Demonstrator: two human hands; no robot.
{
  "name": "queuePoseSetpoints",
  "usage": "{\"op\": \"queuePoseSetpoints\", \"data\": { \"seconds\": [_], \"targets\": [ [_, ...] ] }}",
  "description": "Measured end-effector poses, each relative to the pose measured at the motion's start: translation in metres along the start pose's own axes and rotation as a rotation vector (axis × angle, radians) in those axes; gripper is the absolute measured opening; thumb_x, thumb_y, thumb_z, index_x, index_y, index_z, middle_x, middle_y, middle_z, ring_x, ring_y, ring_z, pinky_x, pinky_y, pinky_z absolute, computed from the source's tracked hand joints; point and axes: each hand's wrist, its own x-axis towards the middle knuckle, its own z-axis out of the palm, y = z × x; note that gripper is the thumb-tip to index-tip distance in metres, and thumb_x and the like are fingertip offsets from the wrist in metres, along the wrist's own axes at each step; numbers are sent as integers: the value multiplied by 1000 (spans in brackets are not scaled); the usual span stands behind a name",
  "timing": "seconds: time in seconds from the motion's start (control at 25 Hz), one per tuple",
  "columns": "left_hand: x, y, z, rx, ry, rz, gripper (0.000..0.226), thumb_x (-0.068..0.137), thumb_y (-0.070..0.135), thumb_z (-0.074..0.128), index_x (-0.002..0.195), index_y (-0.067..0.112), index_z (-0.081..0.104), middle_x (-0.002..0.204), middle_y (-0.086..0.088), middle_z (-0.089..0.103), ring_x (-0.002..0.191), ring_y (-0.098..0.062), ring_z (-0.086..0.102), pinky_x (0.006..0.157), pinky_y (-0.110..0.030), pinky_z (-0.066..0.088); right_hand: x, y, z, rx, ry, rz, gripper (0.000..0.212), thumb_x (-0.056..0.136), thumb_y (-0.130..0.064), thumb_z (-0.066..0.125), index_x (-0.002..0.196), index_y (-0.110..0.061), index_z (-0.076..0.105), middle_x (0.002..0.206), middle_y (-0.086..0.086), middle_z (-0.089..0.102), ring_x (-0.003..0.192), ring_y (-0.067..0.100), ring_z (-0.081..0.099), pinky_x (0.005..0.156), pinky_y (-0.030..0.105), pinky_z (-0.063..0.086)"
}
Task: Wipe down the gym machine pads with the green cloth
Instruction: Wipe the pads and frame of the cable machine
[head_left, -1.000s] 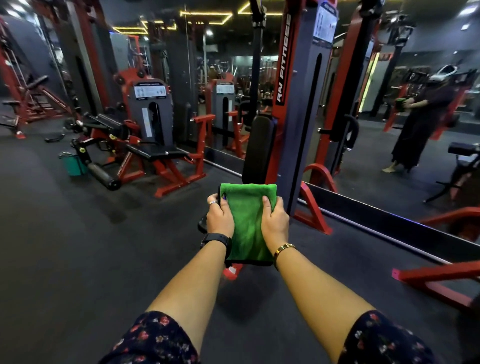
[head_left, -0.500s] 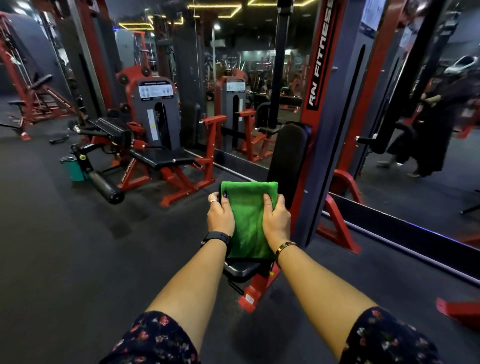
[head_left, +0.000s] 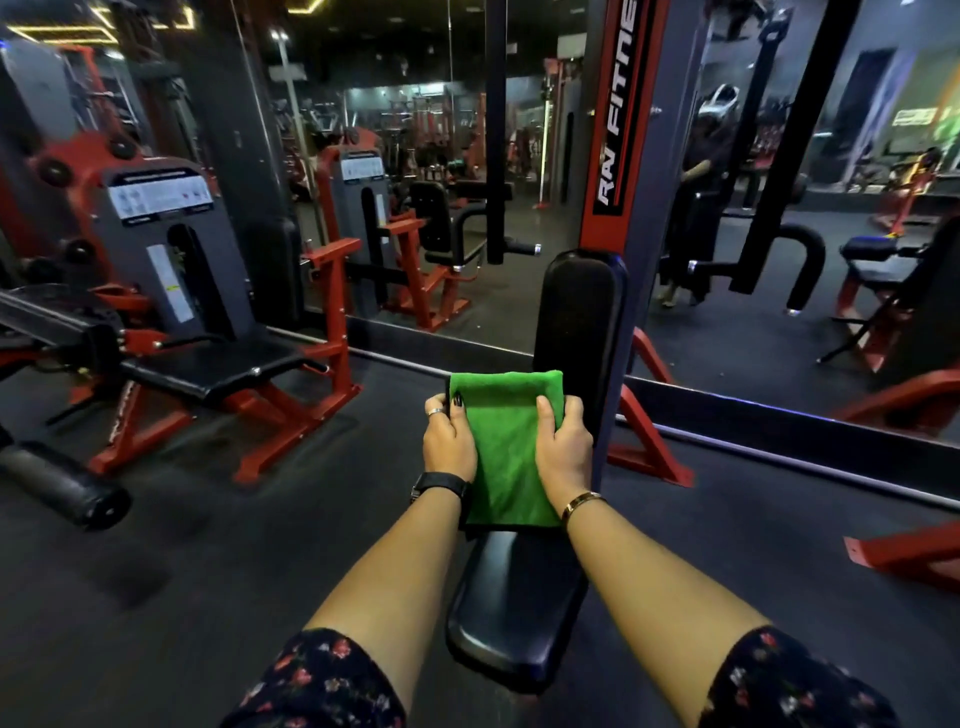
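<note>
A folded green cloth (head_left: 506, 447) is stretched between my two hands in front of me. My left hand (head_left: 448, 435) grips its left edge and my right hand (head_left: 565, 447) grips its right edge. Directly below the cloth lies the black seat pad (head_left: 514, 608) of a red and grey machine. Its upright black back pad (head_left: 579, 306) stands just beyond the cloth, against the grey column marked RN FITNESS. The cloth hangs above the seat pad; I cannot tell whether it touches it.
Another red machine with a black seat (head_left: 218, 364) and a black roller (head_left: 62, 483) stands to the left. A wall mirror (head_left: 779, 260) runs behind the machine, showing a person's reflection. Red frame feet (head_left: 654, 441) jut out on the dark floor at right.
The view has closed in on the machine: its seat pad now lies under the cloth and the back pad looms larger. Both hands keep the same hold on the cloth.
</note>
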Motion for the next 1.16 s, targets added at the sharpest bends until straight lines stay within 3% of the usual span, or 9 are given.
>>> {"op": "queuePoseSetpoints", "data": {
  "seconds": [0.36, 0.52, 0.72, 0.88, 1.16],
  "targets": [
    [169, -27, 77, -87, -89, -13, 23, 100, 29, 33, 110, 12, 44, 89, -5, 58, 79, -25, 53, 69, -31, 38, 146, 23, 97, -107, 124, -22, 38, 95, -44, 42, 112, -11, 47, 87, 17, 66, 79, 37, 63, 65, 41, 51],
    [226, -21, 120, -110, -170, 14, 23, 99, 28, 34, 111, 12, 45, 85, -6, 58, 76, -24, 53, 68, -31, 37, 200, 29, 110, -150, 216, 6, 35, 97, -42, 41, 110, -10, 46, 86, 14, 66, 77, 35, 63, 62, 36, 49],
    [260, -28, 165, -122, -336, 23, 22, 99, 27, 34, 113, 13, 44, 84, -4, 58, 78, -27, 55, 71, -35, 41, 232, 50, 115, -227, 338, 77, 35, 97, -41, 40, 110, -9, 46, 88, 15, 66, 80, 35, 62, 60, 30, 37],
    [285, -31, 197, -167, -480, 110, 23, 99, 20, 36, 116, 7, 45, 86, -4, 56, 76, -21, 50, 65, -26, 30, 252, 64, 124, -288, 522, 166, 35, 97, -40, 40, 110, -8, 47, 94, 19, 66, 85, 39, 61, 61, 32, 35],
    [318, -27, 222, -236, -695, 203, 22, 98, 19, 39, 114, 5, 45, 89, -11, 60, 86, -33, 58, 66, -28, 32, 263, 57, 137, -476, 761, 242, 34, 98, -40, 39, 107, -9, 50, 105, 15, 59, 95, 38, 57, 70, 40, 41]
  ]
}}
